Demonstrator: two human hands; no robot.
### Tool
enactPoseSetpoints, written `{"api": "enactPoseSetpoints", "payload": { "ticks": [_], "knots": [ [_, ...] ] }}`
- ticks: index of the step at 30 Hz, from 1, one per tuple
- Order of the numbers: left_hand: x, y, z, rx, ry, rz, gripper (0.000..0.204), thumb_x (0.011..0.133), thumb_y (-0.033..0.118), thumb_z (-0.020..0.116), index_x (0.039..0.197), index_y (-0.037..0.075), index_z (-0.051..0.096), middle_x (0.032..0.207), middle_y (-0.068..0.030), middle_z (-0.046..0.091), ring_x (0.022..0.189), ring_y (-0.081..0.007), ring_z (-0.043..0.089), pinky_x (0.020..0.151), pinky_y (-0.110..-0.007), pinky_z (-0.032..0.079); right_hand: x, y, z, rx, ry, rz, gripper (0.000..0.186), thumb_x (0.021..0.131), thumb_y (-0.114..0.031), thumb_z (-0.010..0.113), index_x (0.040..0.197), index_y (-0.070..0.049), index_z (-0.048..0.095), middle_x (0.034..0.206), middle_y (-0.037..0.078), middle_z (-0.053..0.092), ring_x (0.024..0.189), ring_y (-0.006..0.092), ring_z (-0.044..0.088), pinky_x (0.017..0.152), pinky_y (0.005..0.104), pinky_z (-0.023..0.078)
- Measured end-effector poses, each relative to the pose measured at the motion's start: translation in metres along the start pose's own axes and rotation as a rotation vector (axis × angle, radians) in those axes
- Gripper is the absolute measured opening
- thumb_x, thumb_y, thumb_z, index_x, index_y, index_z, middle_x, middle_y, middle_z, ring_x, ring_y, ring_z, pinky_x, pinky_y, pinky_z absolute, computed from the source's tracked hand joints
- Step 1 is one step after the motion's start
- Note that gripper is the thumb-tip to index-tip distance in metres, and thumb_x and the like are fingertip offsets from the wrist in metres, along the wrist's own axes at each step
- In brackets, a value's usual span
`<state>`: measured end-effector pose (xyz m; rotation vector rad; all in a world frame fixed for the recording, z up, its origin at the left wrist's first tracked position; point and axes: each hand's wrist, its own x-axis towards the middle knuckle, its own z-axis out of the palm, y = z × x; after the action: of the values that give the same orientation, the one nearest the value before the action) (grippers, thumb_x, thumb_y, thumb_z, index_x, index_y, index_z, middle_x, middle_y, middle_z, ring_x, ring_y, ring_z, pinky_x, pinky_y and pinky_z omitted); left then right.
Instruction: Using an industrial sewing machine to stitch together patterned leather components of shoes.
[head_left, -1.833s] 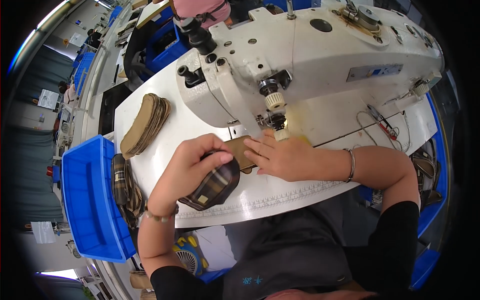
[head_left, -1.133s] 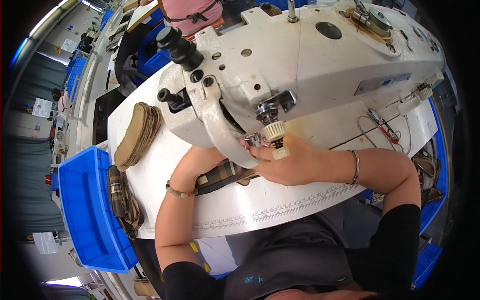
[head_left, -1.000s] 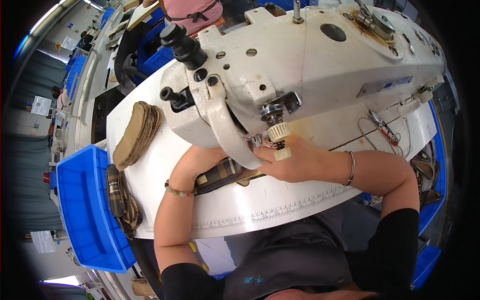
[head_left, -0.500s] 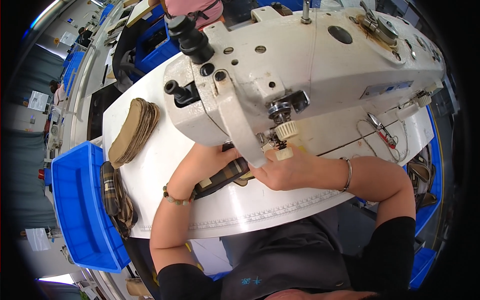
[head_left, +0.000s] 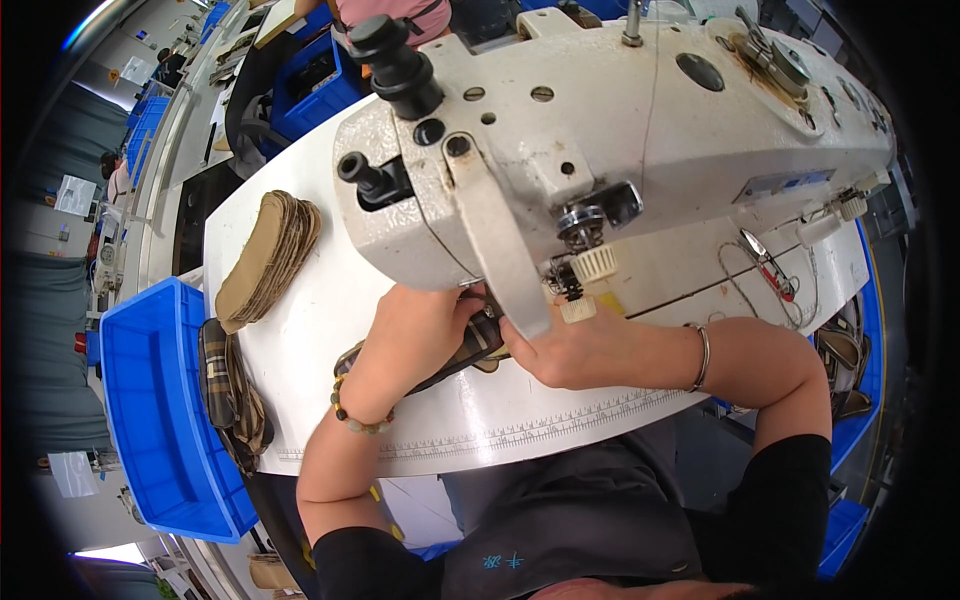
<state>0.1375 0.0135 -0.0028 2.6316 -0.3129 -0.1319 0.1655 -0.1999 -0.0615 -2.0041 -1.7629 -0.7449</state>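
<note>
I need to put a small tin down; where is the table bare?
Bare table lies between tan stack, machine and left hand; a narrow strip separates right hand from ruler. Crowded: around the plaid piece and snips.

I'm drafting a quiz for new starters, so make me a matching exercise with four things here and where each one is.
1. Tan stack
2. Large blue bin
3. Red-handled tool
4. Handled plaid piece

A. Partly covered by the left hand
B. Right part of the tabletop
C. Tabletop, left of the sewing machine
D. Beyond the table's left edge

Pairs: 1-C, 2-D, 3-B, 4-A.
</note>
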Motion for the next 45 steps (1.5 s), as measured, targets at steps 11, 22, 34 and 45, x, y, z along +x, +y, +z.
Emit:
{"api": "enactPoseSetpoints", "payload": {
  "ticks": [11,22,34,45],
  "knots": [
    [-0.003,0.002,0.001,-0.125,-0.01,0.068,0.014,0.089,0.019,0.071,0.1,0.01,0.071,0.086,-0.0089,0.072,0.075,-0.0258,0.068,0.07,-0.034,0.053,-0.003,-0.01,-0.006,0.004,-0.032,0.003,0.017,0.07,-0.012,0.065,0.08,0.001,0.065,0.058,0.0,0.049,0.049,0.0118,0.052,0.042,0.0282,0.039],
    [0.003,0.004,0.001,-0.043,0.086,0.058,0.025,0.081,0.007,0.07,0.106,0.001,0.068,0.093,-0.0206,0.069,0.089,-0.0419,0.064,0.077,-0.046,0.051,-0.003,0.0,-0.007,0.002,0.025,0.012,0.026,0.074,-0.013,0.064,0.093,0.005,0.068,0.063,0.001,0.056,0.049,0.0112,0.055,0.045,0.0291,0.038],
    [0.004,0.004,0.003,-0.019,0.065,0.008,0.024,0.08,0.008,0.07,0.103,0.002,0.069,0.093,-0.0204,0.069,0.089,-0.0411,0.065,0.077,-0.046,0.052,-0.007,0.0,-0.001,0.067,-0.031,0.064,0.031,0.074,-0.014,0.065,0.097,0.007,0.067,0.057,0.0,0.052,0.045,0.0136,0.053,0.045,0.0307,0.039],
    [0.004,0.003,0.006,0.015,0.139,0.053,0.024,0.08,0.01,0.071,0.103,0.004,0.069,0.094,-0.0187,0.069,0.087,-0.0407,0.065,0.074,-0.046,0.052,-0.007,0.001,0.0,0.044,-0.021,0.064,0.035,0.071,-0.014,0.064,0.099,0.007,0.069,0.051,-0.003,0.048,0.042,0.014,0.049,0.045,0.0311,0.039]
  ]
}}
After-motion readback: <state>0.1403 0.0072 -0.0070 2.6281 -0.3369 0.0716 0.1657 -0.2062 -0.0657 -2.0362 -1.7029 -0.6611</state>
